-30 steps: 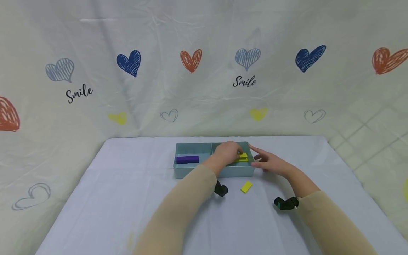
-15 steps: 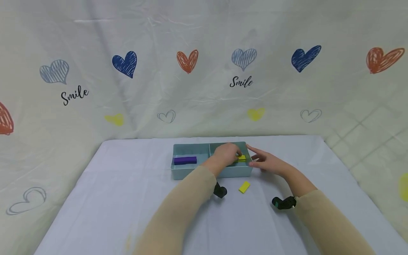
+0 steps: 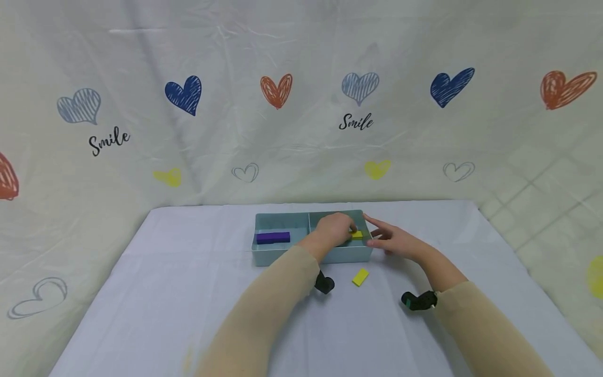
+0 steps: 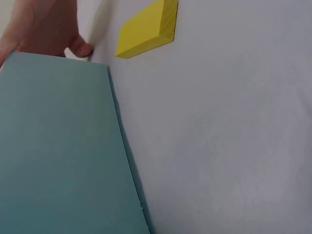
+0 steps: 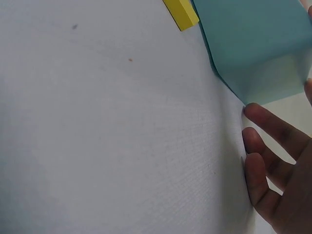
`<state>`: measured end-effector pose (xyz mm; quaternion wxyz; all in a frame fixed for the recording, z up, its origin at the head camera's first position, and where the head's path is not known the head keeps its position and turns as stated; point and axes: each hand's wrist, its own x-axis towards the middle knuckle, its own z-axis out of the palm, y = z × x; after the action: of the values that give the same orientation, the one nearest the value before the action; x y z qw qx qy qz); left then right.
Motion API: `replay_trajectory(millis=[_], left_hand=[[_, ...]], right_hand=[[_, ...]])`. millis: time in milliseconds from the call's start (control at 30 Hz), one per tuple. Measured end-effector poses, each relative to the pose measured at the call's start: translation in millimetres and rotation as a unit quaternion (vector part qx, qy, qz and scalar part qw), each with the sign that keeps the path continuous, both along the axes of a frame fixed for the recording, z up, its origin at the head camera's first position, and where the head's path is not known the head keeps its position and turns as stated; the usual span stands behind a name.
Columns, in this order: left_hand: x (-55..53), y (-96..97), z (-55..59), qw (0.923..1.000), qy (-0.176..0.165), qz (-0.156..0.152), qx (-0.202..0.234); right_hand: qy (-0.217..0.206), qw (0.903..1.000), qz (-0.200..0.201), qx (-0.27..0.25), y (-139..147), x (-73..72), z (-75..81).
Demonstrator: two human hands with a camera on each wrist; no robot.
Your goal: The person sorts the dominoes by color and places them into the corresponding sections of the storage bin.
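Note:
In the head view a blue-green two-compartment tray [image 3: 270, 255] stands near the back of the table. My left hand [image 3: 334, 229] reaches into its right compartment. The fingers are curled down at a yellow block [image 3: 357, 235] and seem to pinch it, though the hand hides most of the contact. My right hand [image 3: 395, 242] rests with spread, fairly straight fingers against the tray's right end wall. Up close in the right wrist view, fingertips [image 5: 256, 113] lie beside the tray corner. A purple block [image 3: 273, 237] lies in the left compartment.
Another yellow block [image 3: 360, 277] lies on the white-covered table [image 3: 165, 293], in front of the tray and between the forearms. A divider [image 3: 309, 222] separates the compartments. Behind the table hangs a cloth backdrop [image 3: 301, 141] with printed hearts.
Two yellow edges showed at my left fingers a second ago; now one shows, lower in the compartment. The right hand stays at the tray's end. The head view has shifted slightly.

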<state>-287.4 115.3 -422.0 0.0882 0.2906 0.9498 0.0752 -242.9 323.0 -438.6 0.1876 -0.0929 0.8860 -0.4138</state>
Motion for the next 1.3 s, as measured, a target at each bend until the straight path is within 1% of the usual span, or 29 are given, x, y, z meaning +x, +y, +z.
replay_trajectory(millis=[267,700,900,1000,1133,1300], left_hand=[[-2.1,2.2,-2.4,1.0,-0.004,0.005,-0.001],[0.8,-0.7,1.0,1.0,0.008,0.001,-0.003],[-1.1,-2.8,2.5,0.9999,0.008,0.006,0.009],[-1.6,-5.3,5.9,0.9997,0.005,0.007,0.025],[-0.7,-9.6,14.0,0.9986,0.004,0.005,0.052],[3.6,-16.0,20.9,0.9974,0.006,0.0,0.072]], right_hand=[[0.001,1.0,0.003,-0.003,0.2,0.8,0.4],[0.003,1.0,0.002,0.002,0.2,1.9,1.1],[0.002,1.0,0.002,0.001,-0.1,2.7,2.4],[0.001,1.0,0.002,-0.004,0.5,2.7,2.2],[0.001,0.9999,0.004,-0.012,0.7,3.7,3.5],[-0.001,0.9999,0.007,-0.015,-0.1,4.9,3.9]])
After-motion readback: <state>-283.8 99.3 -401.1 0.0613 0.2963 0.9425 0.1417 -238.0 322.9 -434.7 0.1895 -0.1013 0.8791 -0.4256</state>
